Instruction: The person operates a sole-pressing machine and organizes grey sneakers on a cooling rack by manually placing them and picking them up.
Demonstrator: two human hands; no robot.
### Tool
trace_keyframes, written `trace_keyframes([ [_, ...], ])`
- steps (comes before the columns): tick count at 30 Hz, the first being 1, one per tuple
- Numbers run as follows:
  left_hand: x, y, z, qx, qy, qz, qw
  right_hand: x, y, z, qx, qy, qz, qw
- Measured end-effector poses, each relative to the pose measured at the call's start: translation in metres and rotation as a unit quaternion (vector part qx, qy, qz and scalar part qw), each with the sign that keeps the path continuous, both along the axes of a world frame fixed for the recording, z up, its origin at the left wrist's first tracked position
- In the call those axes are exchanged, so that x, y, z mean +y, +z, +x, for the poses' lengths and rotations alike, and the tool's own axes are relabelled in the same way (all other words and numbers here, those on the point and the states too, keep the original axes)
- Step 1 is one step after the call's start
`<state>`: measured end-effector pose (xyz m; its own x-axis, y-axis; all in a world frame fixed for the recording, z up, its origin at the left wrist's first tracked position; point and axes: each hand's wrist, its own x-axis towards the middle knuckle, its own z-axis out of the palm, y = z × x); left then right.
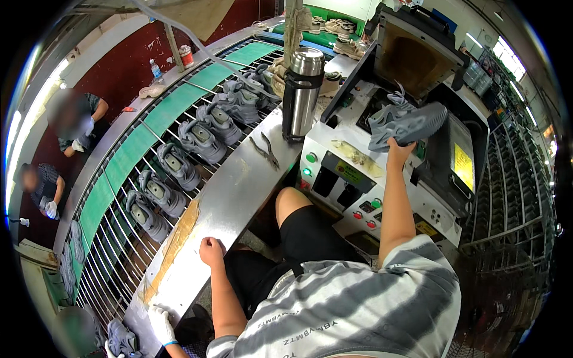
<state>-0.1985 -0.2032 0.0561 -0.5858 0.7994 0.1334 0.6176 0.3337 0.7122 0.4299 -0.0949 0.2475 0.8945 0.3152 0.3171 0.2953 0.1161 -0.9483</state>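
Facing the line from its far side at the left, a co-worker (48, 188) and a second co-worker (96, 108) wear white gloves, probably to keep the goods clean. Beside them runs a green strip (107, 200), and next to it a row of gray shoes (179, 167) sits on metal bars (110, 259); spaced along the bars and within arm's reach, they look set out for easy picking. At the bottom, another person's gloved hand (160, 325) rests on the metal bench (236, 185). The left hand (212, 252) is at the bench's near edge, its fingers curled together in a loose fist; no thing shows in it, and it seems simply parked there. Further up the bench lie pliers (264, 152), perhaps left in the open to be grabbed quickly, and a steel flask (302, 98) stands upright near the end. To the right is a white machine (355, 158) with its lid (418, 51) raised, which leaves room above it. There the right hand (399, 150) is clamped on a gray shoe (415, 122), holding it from below, tilted, with its sole toward the right, likely so the weight rests on the palm. A tall rack (507, 179) fills the far right.
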Motion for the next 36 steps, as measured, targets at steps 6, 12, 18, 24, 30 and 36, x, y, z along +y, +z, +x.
trace_keyframes([
  [6, -0.005, 0.052, 0.08, -0.417, -0.222, -0.112, 0.875, -0.056, -0.032, -0.073, 0.249, 0.354, 0.179, 0.883],
  [12, -0.012, 0.14, 0.122, -0.585, -0.408, 0.15, 0.685, -0.079, -0.02, -0.248, 0.267, 0.658, 0.029, 0.703],
  [18, -0.076, 0.141, -0.011, -0.672, -0.167, 0.289, 0.661, -0.086, 0.006, -0.432, -0.009, 0.835, -0.21, 0.508],
  [24, -0.156, 0.078, -0.089, -0.297, 0.172, 0.342, 0.875, -0.059, -0.067, -0.519, -0.255, 0.844, -0.292, 0.37],
  [30, -0.124, 0.022, -0.121, -0.143, 0.278, 0.26, 0.914, 0.006, -0.126, -0.524, 0.048, 0.723, -0.553, 0.411],
  [36, -0.039, 0.021, -0.18, -0.089, 0.322, 0.239, 0.911, 0.06, -0.172, -0.514, 0.102, 0.623, -0.64, 0.438],
])
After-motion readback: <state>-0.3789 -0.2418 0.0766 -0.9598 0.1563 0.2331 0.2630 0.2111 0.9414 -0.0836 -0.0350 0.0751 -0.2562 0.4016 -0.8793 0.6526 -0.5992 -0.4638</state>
